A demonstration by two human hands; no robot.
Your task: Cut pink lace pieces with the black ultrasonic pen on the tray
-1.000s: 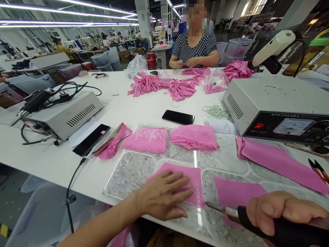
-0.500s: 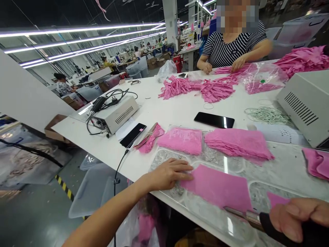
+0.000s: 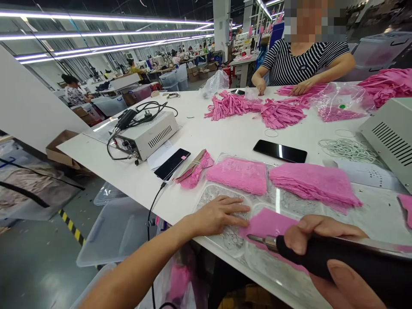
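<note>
My left hand (image 3: 219, 213) lies flat with its fingers spread on the patterned glass plate (image 3: 289, 201), the fingertips at the left edge of a pink fabric piece (image 3: 267, 223). My right hand (image 3: 325, 249) is wrapped round a black-handled cutting tool (image 3: 337, 257). Its metal tip (image 3: 257, 239) rests on the near left part of that pink piece. Behind lie a pink lace stack (image 3: 240, 175) and a stack of pink fabric pieces (image 3: 313, 182).
A person in a striped top (image 3: 304, 60) handles pink strips (image 3: 257, 107) across the white table (image 3: 212, 137). Two phones (image 3: 279, 151) (image 3: 172, 164), grey machine boxes (image 3: 148, 133) (image 3: 391, 137), rubber bands (image 3: 347, 148) and a clear bin (image 3: 112, 231) below the table's edge.
My right hand has swung the tool leftward and up, so its tip now sits on the pink piece close to my left fingertips. The view shifted slightly; my left hand stayed flat.
</note>
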